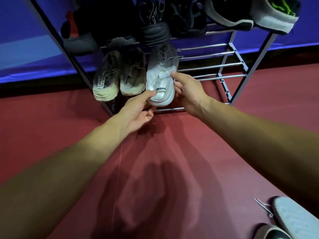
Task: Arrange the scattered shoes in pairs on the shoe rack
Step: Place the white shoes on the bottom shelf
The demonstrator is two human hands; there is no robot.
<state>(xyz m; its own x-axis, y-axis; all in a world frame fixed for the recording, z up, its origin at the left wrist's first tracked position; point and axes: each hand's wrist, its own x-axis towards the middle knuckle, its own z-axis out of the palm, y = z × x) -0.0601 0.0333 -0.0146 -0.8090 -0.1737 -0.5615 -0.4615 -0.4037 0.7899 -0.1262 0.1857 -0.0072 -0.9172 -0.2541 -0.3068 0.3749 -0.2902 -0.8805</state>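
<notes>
Item inspected: one white shoe [160,83], held at the front edge of the lower tier of the shoe rack [207,55], toe pointing away from the person, heel towards the camera.

Left hand [138,114]: grips the heel. The thumb presses on the back of the heel just under the printed tab, and the fingers [148,115] are curled beneath the sole.

Right hand [189,94]: grips the shoe's right flank. The thumb lies on the strap across the top, and the other fingers wrap the side below it. The shoe is pinched between the two hands. Whether its sole touches the rods cannot be told.

Just left of the left-hand fingers: a beige pair [133,74], side by side on the same tier, heels outward, the nearer one just beside the white shoe.

Right of the right-hand fingers: bare metal rods of the tier.

Above the fingers: the upper tier carries black shoes [153,28] and, at its right end, a grey and green shoe [241,16].

Well behind the fingers, on the red floor [155,169] at the person's right: a second white shoe [296,219], sole up, and beside it another shoe [271,232], cut off by the frame edge.
</notes>
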